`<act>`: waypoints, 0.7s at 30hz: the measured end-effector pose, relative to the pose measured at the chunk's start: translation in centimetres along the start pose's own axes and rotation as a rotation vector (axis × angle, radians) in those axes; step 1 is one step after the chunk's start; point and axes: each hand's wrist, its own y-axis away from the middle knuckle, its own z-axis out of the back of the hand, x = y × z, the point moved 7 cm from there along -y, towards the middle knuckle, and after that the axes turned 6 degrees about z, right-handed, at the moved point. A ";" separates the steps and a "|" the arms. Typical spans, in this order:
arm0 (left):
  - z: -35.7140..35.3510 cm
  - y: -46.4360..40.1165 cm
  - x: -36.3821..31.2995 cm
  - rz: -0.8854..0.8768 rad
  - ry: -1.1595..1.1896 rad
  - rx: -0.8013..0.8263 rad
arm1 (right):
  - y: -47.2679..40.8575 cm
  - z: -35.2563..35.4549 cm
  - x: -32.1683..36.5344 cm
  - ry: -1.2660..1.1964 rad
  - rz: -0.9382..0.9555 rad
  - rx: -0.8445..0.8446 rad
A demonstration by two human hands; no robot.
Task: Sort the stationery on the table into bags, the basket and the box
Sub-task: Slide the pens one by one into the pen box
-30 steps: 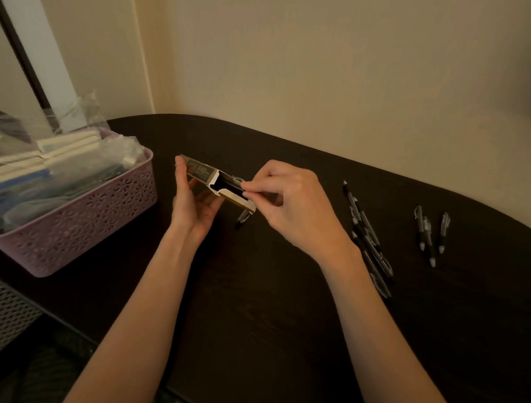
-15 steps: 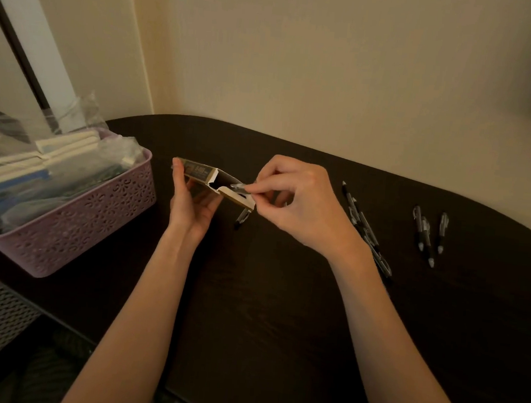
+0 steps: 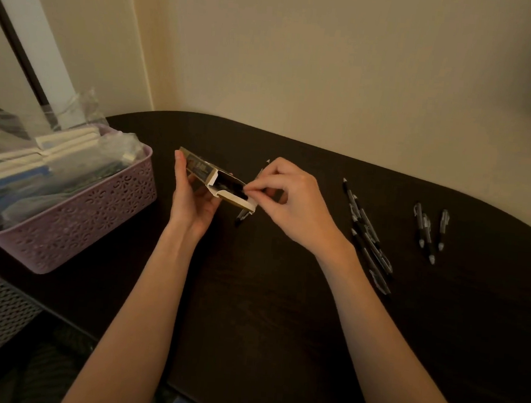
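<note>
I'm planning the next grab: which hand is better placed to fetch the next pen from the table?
Right. The right hand is nearer the loose pens on that side and is only pinching a pen at the box mouth. The left hand grips the box.

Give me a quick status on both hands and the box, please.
Left hand holds the open box. Right hand pinches a pen at its mouth. Loose pens on table; nothing in the way.
</note>
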 end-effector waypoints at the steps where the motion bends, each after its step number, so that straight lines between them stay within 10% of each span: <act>1: 0.2 0.0 -0.2 -0.009 0.012 -0.015 | 0.1 0.1 -0.5 -0.015 -0.023 -0.031; 9: 1.3 0.0 -0.9 -0.025 0.108 -0.081 | 1.3 -3.1 -6.5 0.213 -0.363 0.099; 21: 0.8 0.3 -1.2 -0.030 0.146 -0.064 | 0.3 -7.4 -5.5 0.347 0.020 0.435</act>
